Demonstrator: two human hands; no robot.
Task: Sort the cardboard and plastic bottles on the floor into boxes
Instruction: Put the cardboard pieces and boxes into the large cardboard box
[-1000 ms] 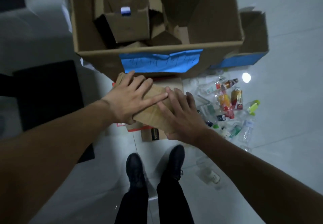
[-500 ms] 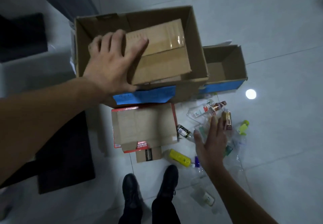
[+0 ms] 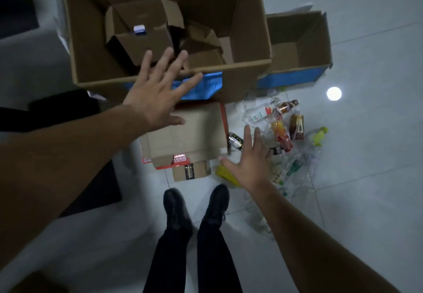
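Observation:
A large cardboard box [image 3: 91, 63] with blue tape on its front holds several smaller cardboard pieces [image 3: 142, 34]. To its right stands a smaller box [image 3: 299, 41], bare inside. A flattened cardboard piece with red edges [image 3: 199, 132] lies on the floor before the large box. Several plastic bottles [image 3: 281, 132] lie in a heap to the right, with a yellow one [image 3: 225, 173] nearest my feet. My left hand [image 3: 158, 93] hovers empty, fingers spread, over the large box's front rim. My right hand [image 3: 251, 162] is spread and empty just above the bottles.
My two black shoes [image 3: 196, 208] stand on the pale tiled floor just behind the flat cardboard. A dark mat [image 3: 68, 109] lies to the left. A bright light spot [image 3: 334, 93] reflects on the tiles to the right.
My left hand has let go of the cardboard piece it carried into the large box and drawn back over the front rim. My right hand stays low over the bottles.

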